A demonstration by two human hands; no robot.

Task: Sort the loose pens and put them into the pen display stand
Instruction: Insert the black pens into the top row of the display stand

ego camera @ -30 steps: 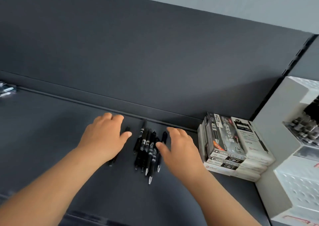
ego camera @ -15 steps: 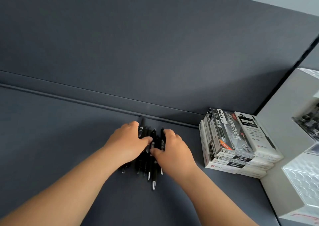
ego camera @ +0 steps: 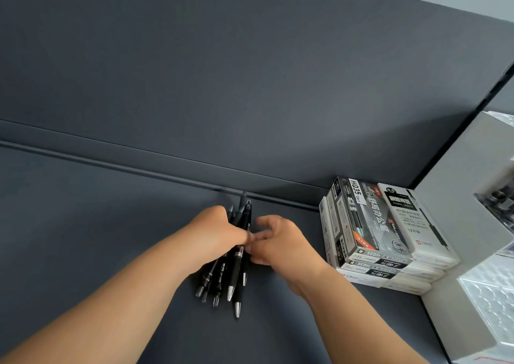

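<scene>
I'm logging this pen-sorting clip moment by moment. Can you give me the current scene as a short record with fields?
pens: black, bunched, metal tips toward the camera
left hand: grips the pens in a bundle
right hand: curled fingertips against the bundle's side; pinch unclear
pen boxes: stacked right of the hands, untouched
display stand: white, far right, partly out of frame
shelf: dark grey, beneath everything

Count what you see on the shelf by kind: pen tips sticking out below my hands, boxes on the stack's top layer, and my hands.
Pens, by tips showing: 6
Boxes on top layer: 2
Hands: 2, left hand and right hand
Total: 10
</scene>
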